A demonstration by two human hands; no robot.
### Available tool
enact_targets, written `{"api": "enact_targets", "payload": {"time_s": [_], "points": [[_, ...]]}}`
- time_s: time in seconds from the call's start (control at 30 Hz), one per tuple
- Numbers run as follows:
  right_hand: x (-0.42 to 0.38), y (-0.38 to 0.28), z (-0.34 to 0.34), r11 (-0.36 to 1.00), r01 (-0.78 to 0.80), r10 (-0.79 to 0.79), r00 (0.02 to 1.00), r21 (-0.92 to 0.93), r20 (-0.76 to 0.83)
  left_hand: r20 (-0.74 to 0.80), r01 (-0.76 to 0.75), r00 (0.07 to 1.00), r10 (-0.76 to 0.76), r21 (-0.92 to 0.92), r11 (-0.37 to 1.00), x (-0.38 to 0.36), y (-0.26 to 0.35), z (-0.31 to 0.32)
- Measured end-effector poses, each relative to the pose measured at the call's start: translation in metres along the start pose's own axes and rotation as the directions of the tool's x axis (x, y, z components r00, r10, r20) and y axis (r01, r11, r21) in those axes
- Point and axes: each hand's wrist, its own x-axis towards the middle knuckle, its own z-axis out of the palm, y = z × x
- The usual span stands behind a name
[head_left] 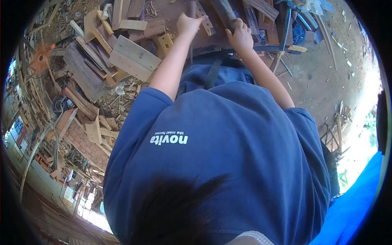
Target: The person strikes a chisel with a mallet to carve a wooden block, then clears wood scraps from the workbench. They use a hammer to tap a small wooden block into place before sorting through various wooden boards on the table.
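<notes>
My left hand (190, 26) is closed, with a brown cylindrical tool handle (192, 7) standing up out of the fist. Its thumb side points toward a narrow wooden piece with holes (206, 21) on the brown work surface (173, 10). A thick dark wooden club (223, 12) is gripped in my right hand (241, 36), its thicker part reaching away toward the top edge of the view. Below the left hand, near my forearm, lies a light wooden block with holes (165, 43). The far end of the club is cut off by the frame.
Pale wide boards (134, 58) and offcuts are heaped on the left. An orange fan (41, 57) stands farther left. On the right are blue-edged bars (287, 28), a crumpled blue cloth (300, 34) and the bare floor (318, 79). A blue sheet (357, 204) shows at lower right.
</notes>
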Motion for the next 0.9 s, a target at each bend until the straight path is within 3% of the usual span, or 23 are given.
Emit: {"api": "enact_targets", "payload": {"time_s": [0.07,0.13,0.17,0.2,0.23,0.27,0.33,0.4,0.43,0.5,0.57,0.77,0.83,0.9], "points": [[0.001,-0.003,-0.004,0.996,0.083,-0.082,0.996,0.027,-0.031,-0.001,-0.112,0.993,0.117,0.268,0.957,0.010,-0.017,0.015],[0.000,-0.016,-0.033,0.889,-0.099,0.055,0.993,0.447,0.108,0.011,-0.071,0.997,0.070,0.241,0.968,0.005,-0.020,0.018],[0.001,-0.022,-0.052,0.887,-0.102,0.058,0.992,0.451,0.110,0.017,-0.047,0.999,0.044,0.229,0.972,0.007,-0.024,0.018],[0.001,-0.030,-0.075,0.572,-0.345,0.075,0.926,0.744,0.371,0.023,-0.023,1.000,0.018,0.217,0.976,0.007,-0.026,0.018],[-0.001,-0.036,-0.096,0.141,-0.579,-0.032,0.808,0.803,0.588,0.030,-0.020,0.999,0.013,0.235,0.972,0.010,-0.026,0.018],[-0.005,-0.041,-0.112,0.137,-0.582,-0.029,0.806,0.802,0.591,0.037,-0.017,0.999,0.008,0.252,0.968,0.011,-0.028,0.019],[-0.010,-0.049,-0.138,0.120,-0.467,-0.216,0.849,0.876,0.482,0.043,-0.005,0.999,-0.006,0.250,0.968,0.022,-0.037,0.024],[-0.012,-0.058,-0.157,0.098,-0.394,-0.252,0.879,0.914,0.406,0.042,0.009,0.999,-0.020,0.248,0.969,0.029,-0.047,0.027],[-0.013,-0.061,-0.164,0.075,-0.317,-0.283,0.902,0.945,0.325,0.004,-0.054,0.998,0.055,0.262,0.964,0.029,-0.048,0.028],[-0.013,-0.064,-0.176,0.085,-0.280,-0.306,0.906,0.956,0.293,-0.031,-0.114,0.991,0.127,0.280,0.953,0.027,-0.045,0.027],[-0.013,-0.066,-0.186,0.097,-0.243,-0.327,0.908,0.965,0.261,0.035,-0.023,0.999,0.015,0.225,0.974,0.014,-0.024,0.019],[-0.010,-0.066,-0.192,0.110,-0.220,-0.355,0.902,0.969,0.245,0.084,0.041,0.995,-0.056,0.175,0.984,0.006,-0.012,0.013],[-0.004,-0.050,-0.166,0.418,-0.433,-0.290,0.770,0.799,0.569,0.088,0.059,0.993,-0.074,0.166,0.984,0.018,-0.025,0.018],[0.000,-0.042,-0.122,0.716,-0.512,0.007,0.684,0.474,0.730,0.094,0.080,0.991,-0.095,0.159,0.984,0.020,-0.032,0.018]]}}
